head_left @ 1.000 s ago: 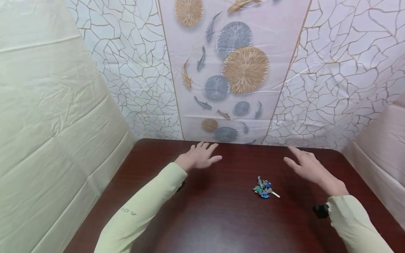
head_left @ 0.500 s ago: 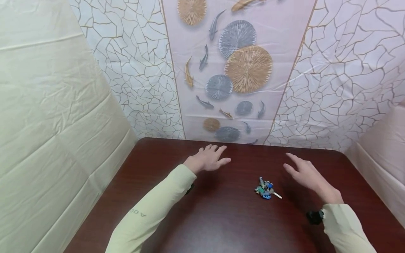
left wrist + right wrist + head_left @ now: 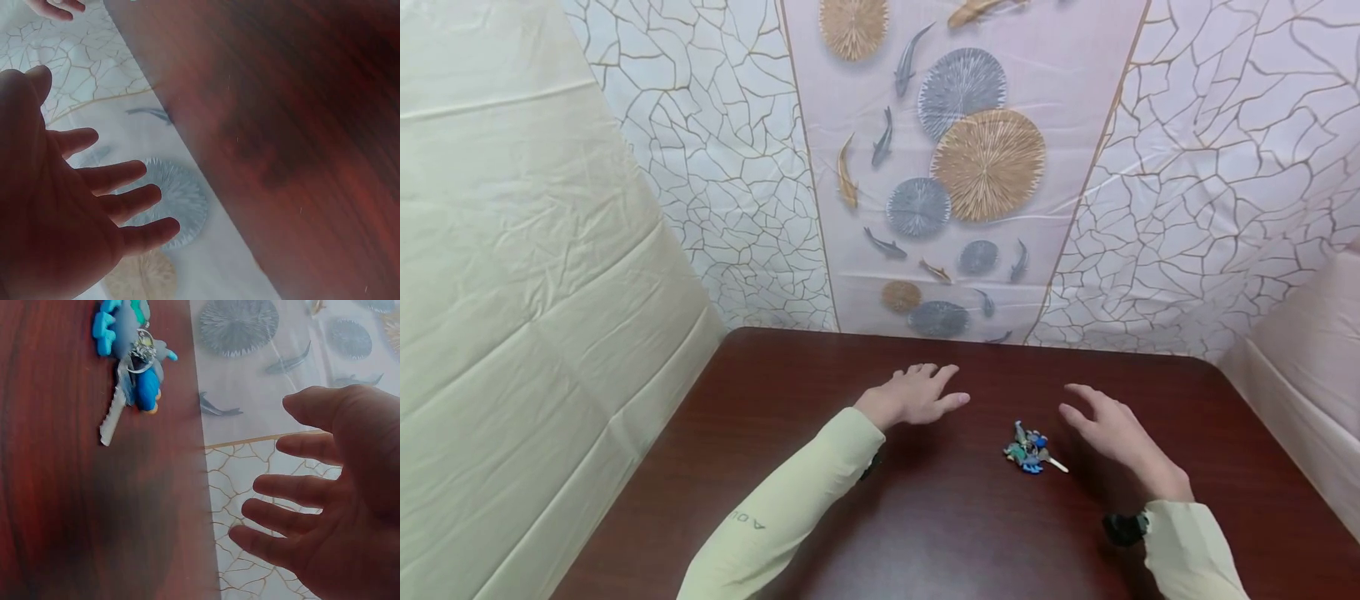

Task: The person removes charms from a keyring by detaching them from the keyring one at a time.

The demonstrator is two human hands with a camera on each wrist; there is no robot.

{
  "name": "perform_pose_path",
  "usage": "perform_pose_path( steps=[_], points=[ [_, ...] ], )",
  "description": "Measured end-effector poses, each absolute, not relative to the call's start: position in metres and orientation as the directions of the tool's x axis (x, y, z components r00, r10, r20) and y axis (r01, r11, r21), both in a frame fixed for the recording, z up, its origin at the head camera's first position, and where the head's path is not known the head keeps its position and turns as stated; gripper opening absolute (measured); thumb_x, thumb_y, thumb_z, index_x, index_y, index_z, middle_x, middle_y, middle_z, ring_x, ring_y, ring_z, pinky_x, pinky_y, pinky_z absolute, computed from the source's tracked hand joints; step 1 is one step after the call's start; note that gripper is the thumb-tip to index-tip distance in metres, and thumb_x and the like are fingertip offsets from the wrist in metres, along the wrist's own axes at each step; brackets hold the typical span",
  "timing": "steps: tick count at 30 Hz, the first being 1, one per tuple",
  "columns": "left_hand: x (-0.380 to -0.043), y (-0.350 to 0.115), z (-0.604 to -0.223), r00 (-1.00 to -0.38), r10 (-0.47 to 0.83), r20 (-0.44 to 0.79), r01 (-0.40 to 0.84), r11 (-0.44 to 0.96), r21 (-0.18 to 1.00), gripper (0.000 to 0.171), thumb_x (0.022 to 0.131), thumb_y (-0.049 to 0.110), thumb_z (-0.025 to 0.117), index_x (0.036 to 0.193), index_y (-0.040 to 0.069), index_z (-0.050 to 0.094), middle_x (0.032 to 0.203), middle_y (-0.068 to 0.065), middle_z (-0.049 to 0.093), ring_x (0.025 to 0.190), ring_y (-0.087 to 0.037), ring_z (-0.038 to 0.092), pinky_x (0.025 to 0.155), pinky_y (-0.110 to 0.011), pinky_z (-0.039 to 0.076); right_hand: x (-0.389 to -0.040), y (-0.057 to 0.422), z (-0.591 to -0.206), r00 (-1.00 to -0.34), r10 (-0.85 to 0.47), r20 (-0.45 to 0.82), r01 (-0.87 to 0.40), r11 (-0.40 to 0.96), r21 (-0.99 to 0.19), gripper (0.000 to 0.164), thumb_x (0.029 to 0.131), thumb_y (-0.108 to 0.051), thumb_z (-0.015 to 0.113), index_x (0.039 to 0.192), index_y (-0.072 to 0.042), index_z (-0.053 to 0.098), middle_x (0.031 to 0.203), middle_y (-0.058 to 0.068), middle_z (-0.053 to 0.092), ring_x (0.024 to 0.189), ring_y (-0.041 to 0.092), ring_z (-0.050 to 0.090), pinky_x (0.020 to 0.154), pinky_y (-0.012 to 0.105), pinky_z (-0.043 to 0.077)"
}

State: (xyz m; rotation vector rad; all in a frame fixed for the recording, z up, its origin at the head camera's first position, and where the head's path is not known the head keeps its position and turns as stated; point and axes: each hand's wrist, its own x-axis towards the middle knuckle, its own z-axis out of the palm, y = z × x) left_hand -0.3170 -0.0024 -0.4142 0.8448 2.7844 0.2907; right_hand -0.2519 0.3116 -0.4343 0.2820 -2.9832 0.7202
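A bunch of small blue, grey and green rubbery charms (image 3: 1027, 448) lies on the dark red-brown table, right of the middle in the head view. In the right wrist view a metal key (image 3: 114, 417) sticks out from it, joined by a split ring (image 3: 141, 357). My left hand (image 3: 917, 396) is held over the table to the left of the bunch, fingers spread and holding nothing. To the right of the bunch is my right hand (image 3: 1112, 427), its fingers extended and nothing in them. Both palms appear bare in the wrist views.
The wooden table (image 3: 820, 367) has rounded far corners. Behind it hangs a cloth (image 3: 917, 275) printed with fish and round leaf shapes. Pale quilted fabric (image 3: 587, 333) walls the left side, and similar fabric (image 3: 1307, 358) the right.
Both hands have come nearer to the person and inward: the left moved right, the right moved slightly left, closing the gap around the charm bunch. The head view shifted a little; the bunch stays put.
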Motion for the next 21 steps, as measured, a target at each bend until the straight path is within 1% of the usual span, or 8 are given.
perform_pose_path(
  steps=[5, 10, 12, 18, 21],
  points=[
    [-0.312, 0.006, -0.424, -0.803, 0.58, -0.138, 0.53, 0.801, 0.28, 0.069, 0.098, 0.067, 0.028, 0.155, 0.028, 0.023, 0.156, -0.008, 0.036, 0.145, -0.026, 0.034, 0.115, -0.052, 0.031, -0.249, 0.308, -0.444, -0.985, -0.157, 0.075, -0.174, 0.866, -0.47, 0.054, 0.101, -0.038, 0.051, 0.138, 0.002, 0.048, 0.137, 0.032, 0.051, 0.121, 0.051, 0.05, 0.092, 0.064, 0.044],
    [-0.306, 0.016, -0.434, -0.801, 0.586, -0.123, 0.532, 0.79, 0.305, 0.069, 0.097, 0.067, 0.029, 0.154, 0.028, 0.026, 0.154, -0.005, 0.039, 0.141, -0.024, 0.04, 0.113, -0.048, 0.036, -0.245, 0.303, -0.45, -0.987, -0.14, 0.078, -0.16, 0.84, -0.518, 0.045, 0.1, -0.034, 0.055, 0.13, 0.0, 0.055, 0.126, 0.026, 0.061, 0.109, 0.042, 0.061, 0.085, 0.056, 0.05],
    [-0.305, 0.021, -0.435, -0.798, 0.59, -0.121, 0.532, 0.785, 0.317, 0.069, 0.097, 0.067, 0.03, 0.154, 0.028, 0.027, 0.154, -0.004, 0.04, 0.14, -0.024, 0.041, 0.112, -0.046, 0.037, -0.243, 0.301, -0.449, -0.988, -0.136, 0.074, -0.154, 0.832, -0.533, 0.043, 0.1, -0.033, 0.055, 0.128, 0.0, 0.057, 0.122, 0.025, 0.063, 0.106, 0.041, 0.062, 0.082, 0.054, 0.051],
    [-0.299, 0.034, -0.438, -0.778, 0.614, -0.134, 0.541, 0.763, 0.353, 0.067, 0.098, 0.065, 0.033, 0.153, 0.028, 0.028, 0.153, -0.004, 0.04, 0.139, -0.022, 0.042, 0.111, -0.041, 0.04, -0.242, 0.3, -0.448, -0.99, -0.136, 0.047, -0.139, 0.828, -0.543, 0.039, 0.098, -0.032, 0.058, 0.122, -0.002, 0.062, 0.117, 0.021, 0.066, 0.104, 0.038, 0.063, 0.082, 0.053, 0.051],
    [-0.296, 0.04, -0.439, -0.765, 0.627, -0.147, 0.546, 0.752, 0.369, 0.065, 0.098, 0.063, 0.036, 0.152, 0.028, 0.029, 0.152, -0.004, 0.041, 0.138, -0.019, 0.043, 0.11, -0.038, 0.041, -0.242, 0.299, -0.449, -0.992, -0.125, 0.021, -0.116, 0.833, -0.541, 0.034, 0.096, -0.03, 0.061, 0.117, -0.004, 0.065, 0.111, 0.017, 0.068, 0.096, 0.031, 0.063, 0.079, 0.047, 0.051]
  ],
)
